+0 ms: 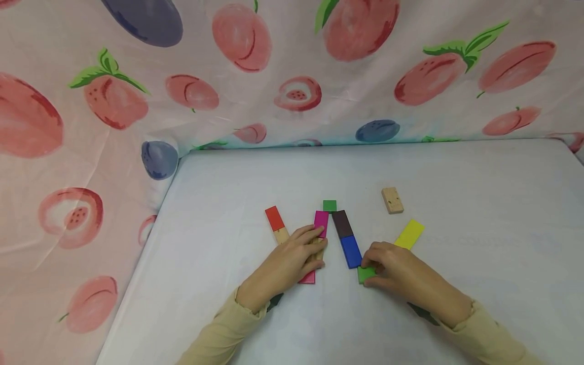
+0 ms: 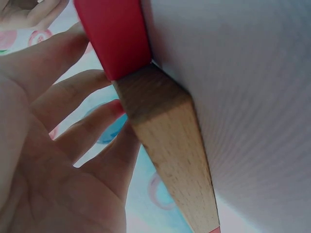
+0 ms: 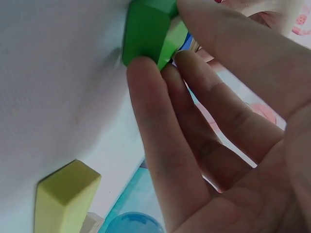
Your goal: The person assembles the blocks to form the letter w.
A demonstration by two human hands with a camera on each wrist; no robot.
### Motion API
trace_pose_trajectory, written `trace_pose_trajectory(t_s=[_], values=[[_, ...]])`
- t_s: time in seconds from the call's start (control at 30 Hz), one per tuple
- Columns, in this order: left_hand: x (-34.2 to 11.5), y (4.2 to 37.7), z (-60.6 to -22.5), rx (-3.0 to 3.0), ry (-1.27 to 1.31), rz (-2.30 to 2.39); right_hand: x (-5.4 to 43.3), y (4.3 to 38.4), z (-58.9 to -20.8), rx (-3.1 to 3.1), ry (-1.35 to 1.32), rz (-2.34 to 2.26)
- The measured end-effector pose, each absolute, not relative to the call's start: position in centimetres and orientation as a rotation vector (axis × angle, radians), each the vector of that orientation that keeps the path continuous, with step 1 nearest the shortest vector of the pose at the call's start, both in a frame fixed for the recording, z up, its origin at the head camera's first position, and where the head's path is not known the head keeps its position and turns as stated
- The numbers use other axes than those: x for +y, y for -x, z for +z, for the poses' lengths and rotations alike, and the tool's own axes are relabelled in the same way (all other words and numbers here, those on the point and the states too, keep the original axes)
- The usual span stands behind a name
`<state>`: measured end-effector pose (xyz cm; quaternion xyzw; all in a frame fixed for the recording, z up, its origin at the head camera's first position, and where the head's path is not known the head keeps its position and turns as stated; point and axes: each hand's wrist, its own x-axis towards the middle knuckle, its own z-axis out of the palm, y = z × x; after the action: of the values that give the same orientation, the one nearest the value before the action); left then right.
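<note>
My left hand (image 1: 287, 261) lies over a slanted row of blocks, its fairly straight fingers touching a magenta block (image 1: 321, 219) and a plain wooden block (image 1: 321, 253). A pinkish-red block (image 1: 307, 278) sits at the row's near end; in the left wrist view, a red block (image 2: 116, 39) meets a wooden block (image 2: 175, 160). With thumb and fingers, my right hand (image 1: 401, 268) pinches a green block (image 1: 366, 275) on the table. That block touches or nearly touches the near end of a blue block (image 1: 351, 252), which continues a dark brown block (image 1: 342, 224).
Left of these, a red block (image 1: 275, 218) adjoins a wooden block (image 1: 281, 235) partly under my left hand. A small green block (image 1: 329, 206) sits at the top between both rows. A yellow block (image 1: 410, 233) and a loose wooden block (image 1: 392, 200) lie right, on the white table (image 1: 479, 203).
</note>
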<state>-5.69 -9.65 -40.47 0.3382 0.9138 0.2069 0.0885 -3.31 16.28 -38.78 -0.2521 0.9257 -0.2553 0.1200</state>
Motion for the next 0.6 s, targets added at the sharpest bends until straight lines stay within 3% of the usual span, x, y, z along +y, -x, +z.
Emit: trace_pose_trajectory(t_s=[0.6], values=[[-9.58,5.61,-40.38,2.718,-0.993,0.611,16.39,3.10,-38.83,2.729,0.795,-0.736]])
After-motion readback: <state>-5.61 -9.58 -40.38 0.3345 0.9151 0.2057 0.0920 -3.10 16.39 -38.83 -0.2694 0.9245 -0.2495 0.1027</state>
